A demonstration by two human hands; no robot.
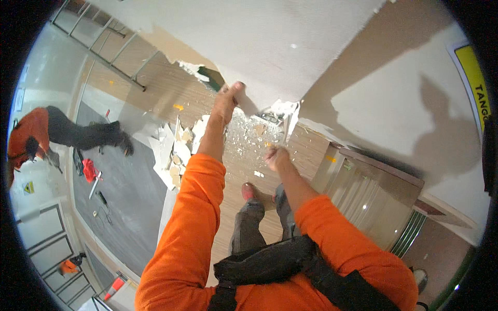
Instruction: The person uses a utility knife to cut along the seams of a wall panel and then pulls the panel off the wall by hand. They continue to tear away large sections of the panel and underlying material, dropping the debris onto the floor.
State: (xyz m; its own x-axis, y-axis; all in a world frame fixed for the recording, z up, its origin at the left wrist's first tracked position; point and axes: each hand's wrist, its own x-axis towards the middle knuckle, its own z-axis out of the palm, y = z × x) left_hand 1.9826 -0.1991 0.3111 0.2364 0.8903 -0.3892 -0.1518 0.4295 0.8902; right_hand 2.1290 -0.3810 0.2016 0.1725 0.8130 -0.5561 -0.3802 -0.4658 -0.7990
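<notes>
My left hand (226,106) grips the broken lower edge of a pale wallboard panel (290,41), thumb on its face. Jagged white breakage (280,111) shows along the panel's bottom. My right hand (276,157) is closed, below and right of the left one, near that broken corner; I cannot make out what is in it. Plaster crumbs (259,137) and a pile of broken white board pieces (168,153) lie on the wood-look floor (231,233) beneath.
A metal ladder (111,57) lies at upper left. A bent-over co-worker (28,135) works at left beside a red item (88,171) and tools; another person (67,267) is farther off. At right are a wall (384,109), yellow sign (469,78) and step-like ledge (365,192).
</notes>
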